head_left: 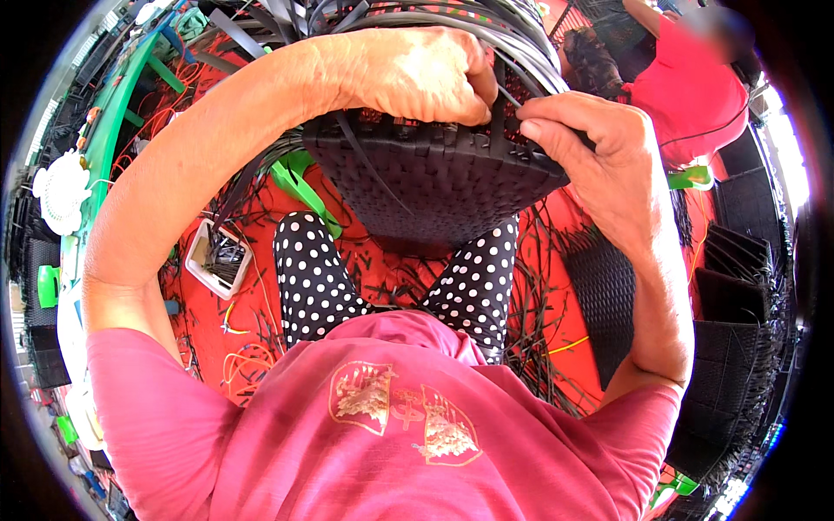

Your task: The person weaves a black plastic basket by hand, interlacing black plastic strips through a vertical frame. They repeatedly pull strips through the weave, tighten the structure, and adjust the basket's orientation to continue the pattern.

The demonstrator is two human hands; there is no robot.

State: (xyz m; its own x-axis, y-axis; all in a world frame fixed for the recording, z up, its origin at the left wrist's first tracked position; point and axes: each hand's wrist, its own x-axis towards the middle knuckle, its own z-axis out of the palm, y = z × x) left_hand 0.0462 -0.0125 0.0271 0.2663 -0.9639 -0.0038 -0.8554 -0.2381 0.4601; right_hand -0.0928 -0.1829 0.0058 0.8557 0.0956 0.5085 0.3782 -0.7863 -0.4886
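Observation:
A dark, tightly woven basket [434, 178] made of flat plastic strips stands tilted between my knees. Over its upper edge my left hand [426, 78] is closed, fingers curled down; what they grip is hidden. At the upper right corner of the basket, my right hand [591, 139] pinches the end of a thin grey strip [511, 94] between thumb and forefinger. That strip runs toward the fingers of my left hand. A bundle of long loose grey strips [521, 43] arches up behind both hands. One dark strip [369, 161] hangs across the basket's side.
A white plastic bin [219, 259] with dark strip pieces sits on the red floor [208, 334], which is littered with offcuts. Dark woven panels [599, 291] lie at the right. A co-worker in a red shirt [695, 95] sits at upper right. A white fan [61, 193] stands left.

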